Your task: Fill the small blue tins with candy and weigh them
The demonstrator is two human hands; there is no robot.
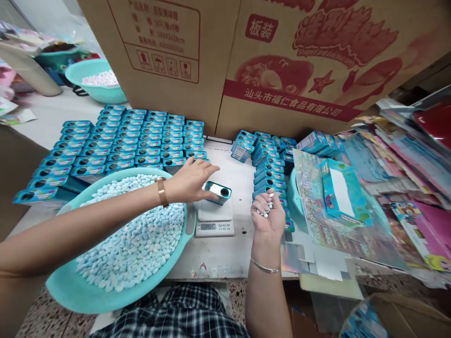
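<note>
My left hand (192, 180) reaches across and grips a small blue tin (218, 191) that rests on a white digital scale (214, 221). My right hand (268, 213) is held palm up to the right of the scale, its fingers curled over a few small white candies (267, 210). A large teal basin (70, 286) full of pale blue and white candies (137, 234) sits under my left forearm. Rows of filled blue tins (120, 145) are laid out beyond the basin. More blue tins (269, 164) are stacked behind my right hand.
A big printed cardboard box (268, 61) stands at the back. Another teal bowl (97, 82) of white candies is at far left. Flat blue cartons (340, 192) and glossy packaging sheets (405, 164) pile up on the right. The table edge (225, 274) is near my lap.
</note>
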